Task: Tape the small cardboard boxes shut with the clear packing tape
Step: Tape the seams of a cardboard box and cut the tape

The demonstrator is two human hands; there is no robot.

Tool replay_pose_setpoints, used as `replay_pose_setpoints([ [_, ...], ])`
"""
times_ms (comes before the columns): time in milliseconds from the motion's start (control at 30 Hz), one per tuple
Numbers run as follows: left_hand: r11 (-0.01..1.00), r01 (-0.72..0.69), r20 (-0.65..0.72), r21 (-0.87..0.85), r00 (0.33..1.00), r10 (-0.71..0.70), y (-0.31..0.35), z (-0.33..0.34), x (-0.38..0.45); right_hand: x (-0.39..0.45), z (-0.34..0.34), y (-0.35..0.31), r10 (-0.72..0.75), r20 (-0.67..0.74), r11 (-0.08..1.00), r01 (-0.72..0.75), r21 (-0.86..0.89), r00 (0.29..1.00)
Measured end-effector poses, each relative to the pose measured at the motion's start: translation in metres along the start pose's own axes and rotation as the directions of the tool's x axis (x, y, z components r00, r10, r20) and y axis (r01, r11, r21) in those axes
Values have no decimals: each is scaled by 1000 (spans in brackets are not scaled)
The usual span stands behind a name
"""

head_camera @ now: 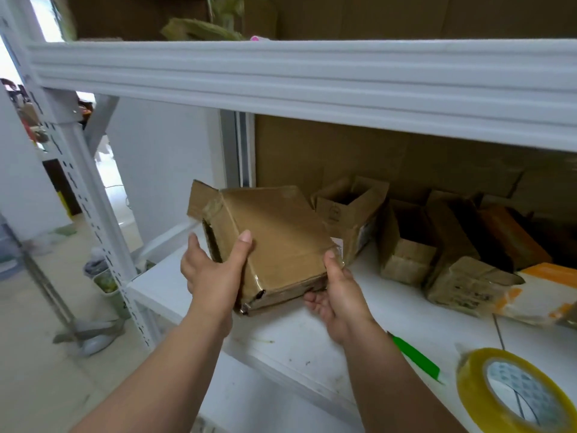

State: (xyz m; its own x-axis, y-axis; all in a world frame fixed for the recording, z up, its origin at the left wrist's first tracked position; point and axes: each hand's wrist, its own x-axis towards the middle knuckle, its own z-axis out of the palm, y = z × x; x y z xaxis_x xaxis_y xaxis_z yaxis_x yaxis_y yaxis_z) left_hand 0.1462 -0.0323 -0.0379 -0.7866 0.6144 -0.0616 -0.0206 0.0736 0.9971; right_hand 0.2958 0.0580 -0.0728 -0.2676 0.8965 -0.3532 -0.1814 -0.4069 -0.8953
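Observation:
Both hands hold a small worn cardboard box (274,232) tilted just above the white shelf (299,345). My left hand (215,270) grips its left side, thumb on the top face, next to an open end with loose flaps. My right hand (337,295) grips the near right corner, thumb on top and fingers underneath. Old glossy tape shows on the box's near edge. A roll of clear packing tape (515,392) lies on the shelf at the lower right, apart from both hands.
Several other cardboard boxes (406,242) stand open or crumpled along the back of the shelf, right of the held box. A green-handled tool (415,354) lies near the tape. A white shelf beam (312,79) crosses overhead. Left of the rack upright (90,207) lies the floor.

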Motion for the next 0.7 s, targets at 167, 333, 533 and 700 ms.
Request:
replay_pose_setpoints([
  [167, 976, 110, 194, -185, 978, -74, 13, -14, 0, 8, 17, 6, 158, 97, 973, -138, -187, 983],
  [333, 957, 231, 249, -178, 951, -183, 30, -22, 27, 10, 26, 9, 179, 90, 924, -136, -357, 980],
  [533, 940, 303, 344, -158, 909, -236, 37, -16, 84, 42, 44, 2, 85, -60, 780, -104, -617, 995],
  [700, 978, 184, 387, -102, 913, -131, 36, -2, 130, 84, 69, 14, -138, -98, 852, 67, -519, 986],
])
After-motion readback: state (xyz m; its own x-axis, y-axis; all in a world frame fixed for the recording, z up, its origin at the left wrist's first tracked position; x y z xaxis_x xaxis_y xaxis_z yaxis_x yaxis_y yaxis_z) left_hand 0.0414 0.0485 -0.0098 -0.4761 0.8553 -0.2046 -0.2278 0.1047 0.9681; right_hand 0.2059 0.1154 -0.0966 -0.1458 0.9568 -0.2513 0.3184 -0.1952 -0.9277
